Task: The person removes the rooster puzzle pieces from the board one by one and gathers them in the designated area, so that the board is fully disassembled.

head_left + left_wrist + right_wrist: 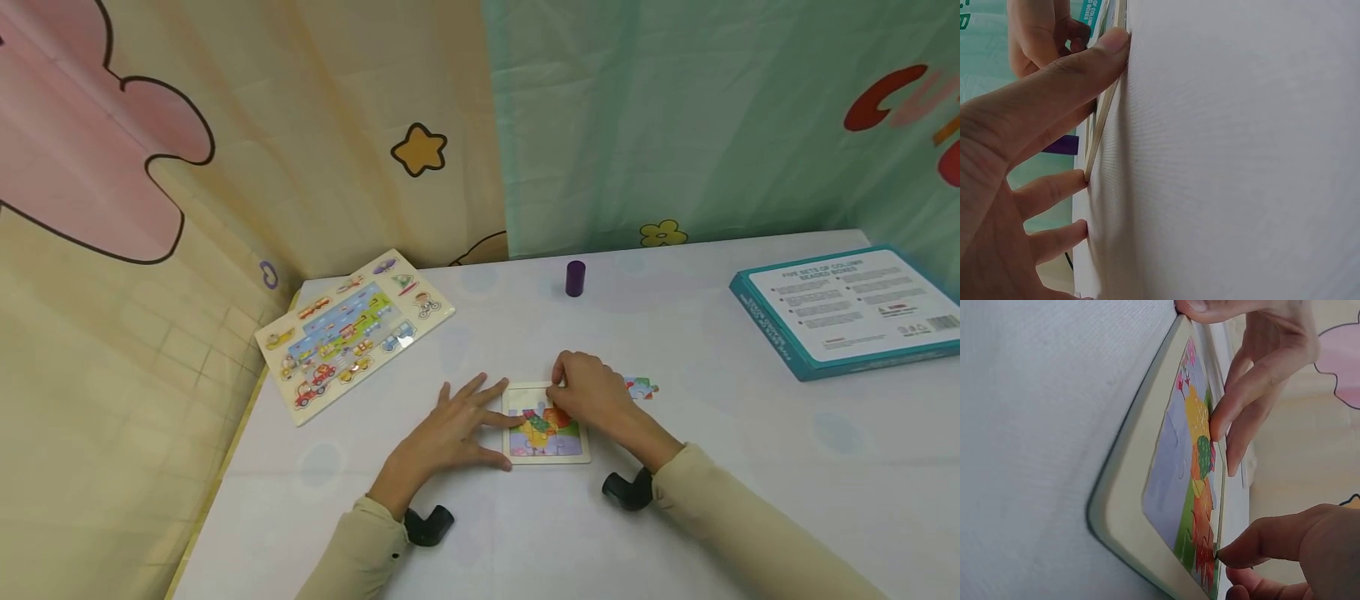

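Note:
A small square jigsaw puzzle in a pale wooden frame (547,460) lies on the table, partly filled with a colourful picture; a bare pale area shows along its top. My left hand (459,427), fingers spread, steadies the frame's left side, with the thumb by the lower corner and one fingertip on the picture. At the upper right corner my right hand (594,390) bends its fingers and pinches what looks like a puzzle piece (1215,550), mostly hidden by the fingers. Loose jigsaw pieces (642,387) lie just beyond the right hand, partly covered by it.
A larger vehicle picture board (352,333) lies at the back left. A purple cylinder (575,278) stands near the table's back edge. To the right is a flat teal and white box (855,308). Printed curtains (652,125) hang behind the table.

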`<state>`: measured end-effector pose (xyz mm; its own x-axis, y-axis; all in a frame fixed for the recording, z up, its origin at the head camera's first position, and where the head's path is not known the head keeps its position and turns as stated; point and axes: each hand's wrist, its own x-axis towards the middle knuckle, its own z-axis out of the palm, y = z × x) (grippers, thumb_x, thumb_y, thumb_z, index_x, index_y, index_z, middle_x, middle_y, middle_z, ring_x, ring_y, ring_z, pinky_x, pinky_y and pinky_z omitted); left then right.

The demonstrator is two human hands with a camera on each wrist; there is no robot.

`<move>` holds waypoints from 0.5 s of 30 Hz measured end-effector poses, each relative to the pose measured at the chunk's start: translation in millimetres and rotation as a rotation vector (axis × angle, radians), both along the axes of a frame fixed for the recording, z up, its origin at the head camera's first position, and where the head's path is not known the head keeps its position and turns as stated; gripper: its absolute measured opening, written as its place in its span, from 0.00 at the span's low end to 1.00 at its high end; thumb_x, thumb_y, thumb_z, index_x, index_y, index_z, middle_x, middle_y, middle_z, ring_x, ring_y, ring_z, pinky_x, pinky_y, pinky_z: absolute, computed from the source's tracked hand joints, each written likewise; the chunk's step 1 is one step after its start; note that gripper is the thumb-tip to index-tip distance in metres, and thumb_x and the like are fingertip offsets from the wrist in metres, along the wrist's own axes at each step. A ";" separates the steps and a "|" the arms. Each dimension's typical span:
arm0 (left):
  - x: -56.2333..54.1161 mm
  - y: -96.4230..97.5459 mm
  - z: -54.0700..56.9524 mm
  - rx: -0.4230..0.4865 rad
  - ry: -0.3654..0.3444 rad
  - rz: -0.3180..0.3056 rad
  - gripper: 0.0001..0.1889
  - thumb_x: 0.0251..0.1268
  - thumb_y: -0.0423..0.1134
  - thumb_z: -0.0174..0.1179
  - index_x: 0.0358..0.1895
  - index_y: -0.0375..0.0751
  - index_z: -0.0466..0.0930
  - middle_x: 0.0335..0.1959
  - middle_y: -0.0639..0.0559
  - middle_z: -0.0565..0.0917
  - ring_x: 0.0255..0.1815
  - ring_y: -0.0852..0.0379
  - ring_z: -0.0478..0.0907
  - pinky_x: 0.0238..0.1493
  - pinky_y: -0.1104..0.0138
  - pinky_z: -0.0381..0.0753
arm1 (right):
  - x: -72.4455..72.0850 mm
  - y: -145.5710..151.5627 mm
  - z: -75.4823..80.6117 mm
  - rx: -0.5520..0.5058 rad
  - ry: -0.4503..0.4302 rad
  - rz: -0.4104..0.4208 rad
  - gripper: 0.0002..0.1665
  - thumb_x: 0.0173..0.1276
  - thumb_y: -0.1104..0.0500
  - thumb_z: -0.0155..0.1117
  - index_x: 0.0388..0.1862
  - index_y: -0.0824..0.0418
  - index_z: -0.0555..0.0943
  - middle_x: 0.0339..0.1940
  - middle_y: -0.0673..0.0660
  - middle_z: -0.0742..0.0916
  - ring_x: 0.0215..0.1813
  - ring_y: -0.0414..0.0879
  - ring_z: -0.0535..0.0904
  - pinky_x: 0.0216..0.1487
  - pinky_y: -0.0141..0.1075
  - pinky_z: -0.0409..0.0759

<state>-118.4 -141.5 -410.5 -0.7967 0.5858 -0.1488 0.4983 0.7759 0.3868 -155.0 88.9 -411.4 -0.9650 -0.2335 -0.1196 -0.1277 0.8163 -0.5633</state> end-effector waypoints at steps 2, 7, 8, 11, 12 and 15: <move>0.0 -0.7 -0.3 0.003 -0.002 0.001 0.33 0.45 0.61 0.74 0.60 0.63 0.81 0.77 0.51 0.59 0.79 0.42 0.46 0.67 0.30 0.43 | 0.5 -1.3 1.2 0.020 0.000 -0.010 0.10 0.62 0.55 0.65 0.35 0.60 0.78 0.27 0.52 0.78 0.27 0.47 0.73 0.25 0.37 0.71; -0.1 -2.1 -1.1 0.006 -0.012 0.001 0.33 0.45 0.62 0.73 0.60 0.63 0.81 0.77 0.51 0.59 0.79 0.41 0.45 0.67 0.30 0.43 | 1.0 -5.6 3.6 0.076 -0.016 -0.012 0.12 0.61 0.53 0.65 0.36 0.60 0.77 0.28 0.52 0.79 0.25 0.48 0.73 0.24 0.38 0.71; -0.1 -2.1 -1.2 0.007 -0.012 0.000 0.33 0.45 0.62 0.73 0.60 0.63 0.81 0.77 0.51 0.58 0.79 0.41 0.45 0.67 0.30 0.43 | 1.0 -6.0 4.0 0.087 -0.017 -0.014 0.11 0.61 0.54 0.64 0.36 0.60 0.77 0.28 0.52 0.79 0.25 0.48 0.74 0.25 0.39 0.71; -0.2 -1.4 -1.2 0.011 -0.012 0.002 0.33 0.45 0.62 0.73 0.60 0.63 0.81 0.77 0.51 0.59 0.79 0.41 0.45 0.67 0.30 0.42 | 0.6 -6.4 3.9 0.091 -0.019 -0.025 0.11 0.60 0.55 0.63 0.36 0.60 0.77 0.28 0.53 0.79 0.25 0.48 0.74 0.25 0.40 0.72; -0.1 -1.2 -1.1 0.010 -0.012 0.003 0.33 0.45 0.62 0.73 0.60 0.63 0.81 0.77 0.51 0.59 0.79 0.41 0.45 0.67 0.30 0.42 | 0.4 -6.4 4.0 0.088 -0.016 -0.028 0.11 0.60 0.55 0.63 0.36 0.61 0.77 0.28 0.53 0.79 0.25 0.48 0.74 0.25 0.40 0.72; -0.2 -0.7 -0.4 0.009 -0.010 0.006 0.33 0.45 0.62 0.73 0.60 0.63 0.81 0.77 0.51 0.59 0.79 0.41 0.46 0.67 0.30 0.42 | 0.1 -5.9 3.7 0.076 -0.017 -0.041 0.14 0.60 0.53 0.63 0.37 0.61 0.77 0.28 0.53 0.79 0.25 0.48 0.74 0.25 0.39 0.72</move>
